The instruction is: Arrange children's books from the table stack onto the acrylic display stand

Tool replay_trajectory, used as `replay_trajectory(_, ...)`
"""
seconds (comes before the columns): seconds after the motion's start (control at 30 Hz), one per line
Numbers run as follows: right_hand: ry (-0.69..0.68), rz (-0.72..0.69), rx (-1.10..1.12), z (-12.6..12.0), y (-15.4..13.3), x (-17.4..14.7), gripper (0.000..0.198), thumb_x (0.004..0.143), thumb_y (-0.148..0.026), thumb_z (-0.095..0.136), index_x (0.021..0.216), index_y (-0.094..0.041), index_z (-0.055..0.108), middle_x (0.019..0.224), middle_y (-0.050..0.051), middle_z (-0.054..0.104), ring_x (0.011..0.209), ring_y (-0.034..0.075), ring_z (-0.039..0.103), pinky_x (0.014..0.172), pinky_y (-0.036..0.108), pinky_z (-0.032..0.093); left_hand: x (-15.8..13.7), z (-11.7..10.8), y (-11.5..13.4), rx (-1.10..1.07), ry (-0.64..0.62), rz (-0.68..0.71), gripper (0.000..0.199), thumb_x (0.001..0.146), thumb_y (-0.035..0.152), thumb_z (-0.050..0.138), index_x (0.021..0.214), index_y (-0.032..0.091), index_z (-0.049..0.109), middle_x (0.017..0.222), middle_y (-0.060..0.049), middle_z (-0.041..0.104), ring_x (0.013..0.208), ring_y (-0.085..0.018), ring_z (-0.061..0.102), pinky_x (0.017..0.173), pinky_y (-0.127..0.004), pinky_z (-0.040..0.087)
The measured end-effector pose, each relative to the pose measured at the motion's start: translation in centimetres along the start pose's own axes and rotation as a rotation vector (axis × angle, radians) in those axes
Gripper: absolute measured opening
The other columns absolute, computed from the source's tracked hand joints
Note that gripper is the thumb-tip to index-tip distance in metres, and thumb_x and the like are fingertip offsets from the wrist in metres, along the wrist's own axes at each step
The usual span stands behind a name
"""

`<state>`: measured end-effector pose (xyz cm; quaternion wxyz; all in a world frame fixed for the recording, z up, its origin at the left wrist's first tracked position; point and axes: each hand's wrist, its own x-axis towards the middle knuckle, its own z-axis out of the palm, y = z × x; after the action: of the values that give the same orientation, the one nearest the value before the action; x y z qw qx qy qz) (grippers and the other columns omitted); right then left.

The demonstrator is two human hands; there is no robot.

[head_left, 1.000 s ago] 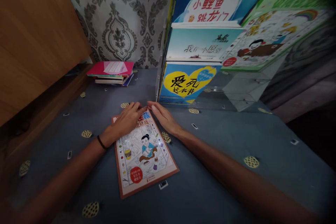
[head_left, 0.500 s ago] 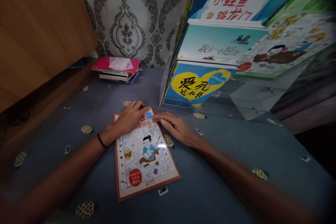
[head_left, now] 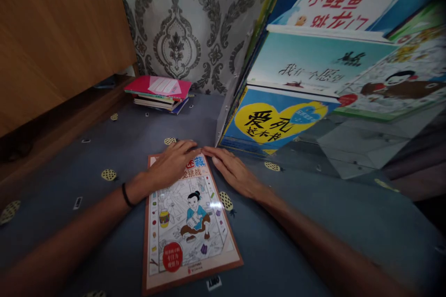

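A thin picture book (head_left: pixel 195 227) with a brown-edged cover, a drawn seated figure and a red round badge lies flat on the grey-blue cloth. Across its upper left part rests my left hand (head_left: pixel 172 162), palm down with fingers stretched out, covering some of the title. My right hand (head_left: pixel 233 169) is at the top right corner of the book. Its fingers are extended and the fingertips touch the corner, near the fingers of my left hand. Neither hand grips anything.
A clear stand holds several upright picture books (head_left: pixel 275 120) at the right. A small stack of books with a pink cover (head_left: pixel 158 86) lies at the back left, near the patterned wall (head_left: pixel 176 32). A wooden cabinet (head_left: pixel 62 32) stands at the left.
My right hand's fingertips have shifted from the book's right edge up to its top corner. The left hand stays on the cover. The view has shifted, with the book appearing closer.
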<state>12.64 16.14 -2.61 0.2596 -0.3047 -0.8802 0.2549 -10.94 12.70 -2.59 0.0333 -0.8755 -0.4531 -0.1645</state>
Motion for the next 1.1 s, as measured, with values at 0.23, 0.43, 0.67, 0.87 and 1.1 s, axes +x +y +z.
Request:
replay_trajectory(0.23,-0.036,0.055,0.046,-0.1,0.2,-0.1,0.047,0.107,-0.045,0.028,0.147,-0.029,0.044,0.145,0.008,0.058,0.133,0.026,0.054,0.113,0.056,0.041,0.2,-1.2,0.4,-0.052,-0.008,0.164,0.033,0.099,0.010,0.047,0.130,0.013,0.058,0.131,-0.014,0.066,0.123,-0.025,0.061,0.103,-0.046,0.049)
replay_trajectory(0.43,-0.044,0.018,0.045,-0.2,0.2,-0.1,0.044,0.107,-0.041,0.028,0.142,-0.025,0.050,0.140,0.010,0.061,0.130,0.024,0.055,0.111,0.053,0.043,0.2,-1.5,-0.1,-0.093,-0.013,0.286,0.035,0.101,0.013,0.046,0.133,0.013,0.058,0.135,-0.015,0.065,0.122,-0.025,0.063,0.102,-0.045,0.051)
replay_trajectory(0.67,-0.032,-0.033,0.010,0.0,0.4,0.1,0.041,0.107,-0.036,0.031,0.138,-0.023,0.054,0.133,0.011,0.065,0.123,0.024,0.058,0.106,0.050,0.046,-0.2,-1.7,0.0,-0.184,-0.083,0.335,0.038,0.104,0.017,0.040,0.138,0.015,0.055,0.142,-0.013,0.060,0.138,-0.023,0.051,0.112,-0.048,0.045)
replay_trajectory(0.87,-0.015,-0.066,-0.009,0.2,0.9,0.1,0.040,0.106,-0.036,0.034,0.138,-0.024,0.057,0.132,0.011,0.065,0.122,0.025,0.058,0.105,0.051,0.046,-0.5,-1.8,-0.1,-0.212,-0.119,0.365,0.040,0.102,0.015,0.041,0.139,0.016,0.055,0.147,-0.012,0.057,0.142,-0.024,0.047,0.117,-0.050,0.041)
replay_trajectory(1.1,-0.023,-0.088,-0.025,0.4,1.2,0.0,0.041,0.104,-0.035,0.040,0.137,-0.019,0.058,0.134,0.013,0.064,0.127,0.026,0.055,0.106,0.050,0.045,-0.6,-2.0,0.5,-0.270,-0.112,0.366,0.042,0.099,0.009,0.043,0.138,0.019,0.054,0.142,-0.010,0.061,0.136,-0.021,0.053,0.113,-0.048,0.046)
